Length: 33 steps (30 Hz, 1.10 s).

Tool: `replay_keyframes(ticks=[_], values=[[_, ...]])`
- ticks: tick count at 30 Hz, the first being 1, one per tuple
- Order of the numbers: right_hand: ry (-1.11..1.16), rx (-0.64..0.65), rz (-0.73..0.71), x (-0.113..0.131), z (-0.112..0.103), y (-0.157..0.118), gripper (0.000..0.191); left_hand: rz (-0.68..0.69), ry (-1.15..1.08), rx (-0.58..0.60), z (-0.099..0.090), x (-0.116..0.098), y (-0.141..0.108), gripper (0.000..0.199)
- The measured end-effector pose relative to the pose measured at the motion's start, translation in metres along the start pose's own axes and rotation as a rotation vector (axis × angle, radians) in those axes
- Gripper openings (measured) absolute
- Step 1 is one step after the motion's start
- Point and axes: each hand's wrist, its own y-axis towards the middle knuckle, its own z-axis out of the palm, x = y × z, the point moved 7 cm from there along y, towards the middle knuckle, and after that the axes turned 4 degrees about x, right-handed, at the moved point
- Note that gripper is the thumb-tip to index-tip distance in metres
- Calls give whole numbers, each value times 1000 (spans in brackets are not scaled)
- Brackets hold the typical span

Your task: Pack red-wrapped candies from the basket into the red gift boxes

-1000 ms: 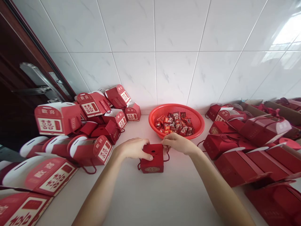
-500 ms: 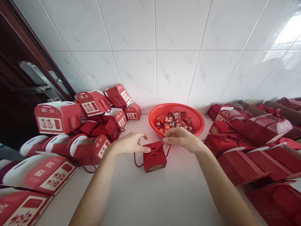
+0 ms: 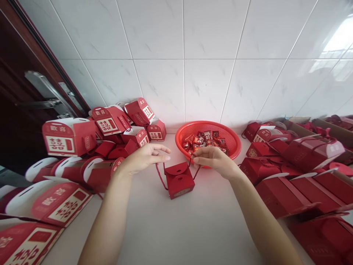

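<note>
A small red gift box (image 3: 179, 181) stands between my hands on the white tabletop, its rounded top flaps folded over. Its left cord handle (image 3: 160, 176) is drawn upward into my left hand (image 3: 149, 156), whose fingers are closed around the top of the loop. On the other side my right hand (image 3: 211, 159) pinches the right cord handle (image 3: 196, 172) between thumb and fingertips. Just behind the box is a red plastic basket (image 3: 234, 141) containing wrapped candies (image 3: 205, 140); my right hand covers part of its front rim.
Open-topped red boxes (image 3: 70, 138) with white labels are piled along the left. More red boxes (image 3: 286, 193) crowd the right side. A tiled wall (image 3: 206, 84) rises behind the table, and a dark door with a metal handle (image 3: 46, 94) is at far left.
My left hand has moved up and left from the box's top and now holds the left cord, which is pulled upward. The box has shifted slightly; my right hand keeps its cord.
</note>
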Motion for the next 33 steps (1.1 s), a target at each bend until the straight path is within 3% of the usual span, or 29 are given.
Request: replay_keyframes(ticks=[7, 16, 22, 28, 33], values=[[62, -1, -69, 6, 7, -2, 29, 185, -253, 130, 24, -20, -3, 41], [142, 15, -166, 25, 14, -16, 26, 405, -610, 202, 28, -44, -23, 38], [121, -4, -213, 31, 16, -23, 28, 490, -509, 219, 44, -53, -32, 41], [-60, -163, -280, 43, 14, -33, 29, 584, -505, 258, 56, -64, -47, 45], [-18, -241, -232, 44, 15, -40, 35, 518, -372, 227, 65, -65, -54, 51]])
